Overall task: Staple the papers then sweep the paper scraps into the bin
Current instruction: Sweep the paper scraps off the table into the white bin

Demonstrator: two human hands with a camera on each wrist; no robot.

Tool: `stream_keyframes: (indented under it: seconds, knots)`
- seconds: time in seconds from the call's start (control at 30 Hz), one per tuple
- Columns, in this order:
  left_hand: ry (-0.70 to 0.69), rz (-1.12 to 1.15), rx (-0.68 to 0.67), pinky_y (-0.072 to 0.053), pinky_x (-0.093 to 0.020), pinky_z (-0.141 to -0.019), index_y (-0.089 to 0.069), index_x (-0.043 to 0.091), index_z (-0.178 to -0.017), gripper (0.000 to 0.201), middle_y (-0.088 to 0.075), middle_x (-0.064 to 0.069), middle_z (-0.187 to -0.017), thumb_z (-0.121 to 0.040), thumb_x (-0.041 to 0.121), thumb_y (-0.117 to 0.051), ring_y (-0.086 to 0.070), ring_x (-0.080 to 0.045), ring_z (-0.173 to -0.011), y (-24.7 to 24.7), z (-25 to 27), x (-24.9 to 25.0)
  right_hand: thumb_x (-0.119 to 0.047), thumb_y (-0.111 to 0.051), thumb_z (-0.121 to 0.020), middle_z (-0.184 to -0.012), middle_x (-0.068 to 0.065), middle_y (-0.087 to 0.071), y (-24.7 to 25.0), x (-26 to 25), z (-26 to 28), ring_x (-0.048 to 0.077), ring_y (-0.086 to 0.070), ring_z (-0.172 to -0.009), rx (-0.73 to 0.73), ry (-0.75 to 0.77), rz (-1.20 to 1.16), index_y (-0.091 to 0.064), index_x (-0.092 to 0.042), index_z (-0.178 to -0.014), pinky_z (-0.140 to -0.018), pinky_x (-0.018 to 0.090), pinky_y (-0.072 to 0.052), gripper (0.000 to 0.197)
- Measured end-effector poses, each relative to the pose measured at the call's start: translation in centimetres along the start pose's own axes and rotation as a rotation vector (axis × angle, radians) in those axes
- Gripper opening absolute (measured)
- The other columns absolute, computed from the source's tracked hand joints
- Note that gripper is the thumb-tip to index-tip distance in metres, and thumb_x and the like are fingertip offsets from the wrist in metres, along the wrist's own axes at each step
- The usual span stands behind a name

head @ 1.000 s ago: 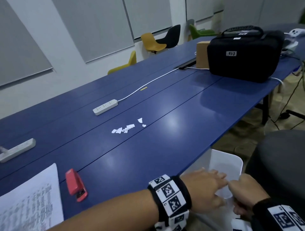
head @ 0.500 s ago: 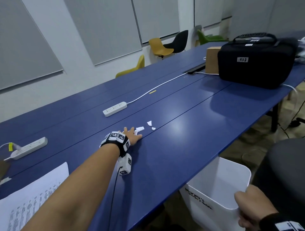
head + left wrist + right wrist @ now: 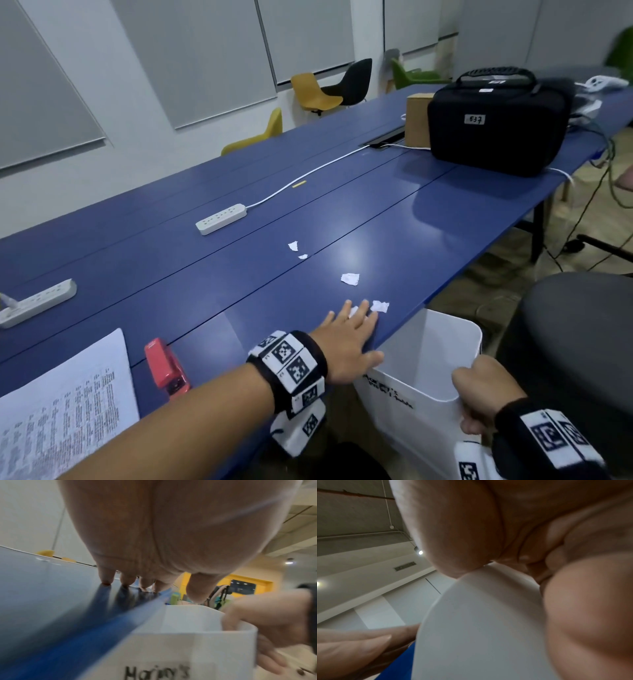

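Note:
My left hand (image 3: pixel 349 337) lies flat, fingers straight, on the blue table (image 3: pixel 212 294) at its near edge, fingertips (image 3: pixel 107 578) down on the top. White paper scraps (image 3: pixel 379 306) lie at and under its fingers; another scrap (image 3: pixel 350 278) and two small ones (image 3: pixel 294 246) lie farther back. The white bin (image 3: pixel 445 349) sits just below the table edge, and my right hand (image 3: pixel 479 394) grips its near rim (image 3: pixel 479 588). The red stapler (image 3: pixel 166 366) and the printed papers (image 3: pixel 58 411) lie at the lower left.
Two white power strips (image 3: pixel 221 218) (image 3: pixel 37 301) lie on the table with a cord running back. A black case (image 3: pixel 496 120) and a cardboard box (image 3: pixel 418 116) stand at the far right. A dark chair (image 3: pixel 575 342) is beside the bin; coloured chairs line the wall.
My left hand has swept back from mid-table to the near edge, dragging scraps with it and leaving some strewn behind. The bin now sits right under the edge, still held by my right hand.

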State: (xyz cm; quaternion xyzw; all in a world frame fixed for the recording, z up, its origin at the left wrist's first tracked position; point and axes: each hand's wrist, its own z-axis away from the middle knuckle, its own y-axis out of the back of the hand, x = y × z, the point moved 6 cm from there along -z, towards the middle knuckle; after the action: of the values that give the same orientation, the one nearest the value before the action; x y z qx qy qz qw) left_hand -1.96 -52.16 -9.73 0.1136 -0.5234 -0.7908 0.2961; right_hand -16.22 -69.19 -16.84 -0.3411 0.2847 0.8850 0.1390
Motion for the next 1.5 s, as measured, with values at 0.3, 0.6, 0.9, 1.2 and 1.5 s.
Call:
stream_keyframes:
  seconds: [0.3, 0.6, 0.9, 1.2, 1.5]
  knots:
    - [-0.292, 0.049, -0.082, -0.006, -0.046, -0.124, -0.01, 0.021, -0.156, 0.068, -0.013, -0.004, -0.165, -0.1, 0.046, -0.039, -0.008, -0.022, -0.153, -2.3, 1.7, 9.0, -0.003, -0.044, -0.079, -0.071, 0.021, -0.053, -0.1, 0.0, -0.3, 0.026, -0.051, -0.034, -0.027, -0.003, -0.017, -0.059, 0.006, -0.101, -0.044, 0.032, -0.046, 0.028]
    - [0.116, 0.367, 0.523, -0.032, -0.03, -0.114, -0.044, 0.017, -0.144, 0.054, -0.046, -0.003, -0.15, -0.095, 0.035, -0.055, -0.044, -0.02, -0.138, 10.7, -3.6, -7.5, -0.002, -0.042, -0.083, -0.078, 0.015, -0.048, 0.1, 0.2, -0.7, 0.025, -0.046, -0.049, -0.06, -0.015, 0.06, -0.053, 0.005, -0.11, -0.039, 0.024, -0.04, 0.03]
    - [0.496, 0.133, 0.096, -0.011, -0.048, -0.12, -0.008, 0.018, -0.157, 0.068, 0.001, -0.006, -0.166, -0.101, 0.047, -0.035, -0.002, -0.037, -0.152, 8.6, -9.9, -18.1, -0.007, -0.041, -0.089, -0.089, 0.022, -0.059, 1.0, -0.2, -1.0, 0.026, -0.051, -0.044, -0.038, 0.028, 0.125, -0.057, -0.004, -0.112, -0.035, 0.019, -0.038, 0.028]
    - [0.082, 0.028, -0.043, 0.003, -0.048, -0.123, 0.005, 0.017, -0.157, 0.075, 0.017, -0.002, -0.165, -0.1, 0.051, -0.031, 0.018, -0.026, -0.151, 3.2, -5.7, -3.4, -0.006, -0.042, -0.082, -0.09, 0.019, -0.055, 0.7, 0.6, -0.8, 0.027, -0.051, -0.047, -0.079, -0.042, 0.005, -0.052, -0.006, -0.119, -0.04, 0.025, -0.042, 0.038]
    - [-0.24, -0.048, -0.034, 0.011, -0.046, -0.122, 0.006, 0.022, -0.157, 0.072, 0.014, 0.003, -0.165, -0.101, 0.052, -0.028, 0.019, -0.017, -0.151, -1.4, -1.1, 7.7, -0.01, -0.044, -0.073, -0.083, 0.022, -0.057, 1.0, 0.3, -0.5, 0.027, -0.055, -0.034, -0.057, 0.013, -0.005, -0.056, -0.002, -0.119, -0.042, 0.031, -0.049, 0.048]
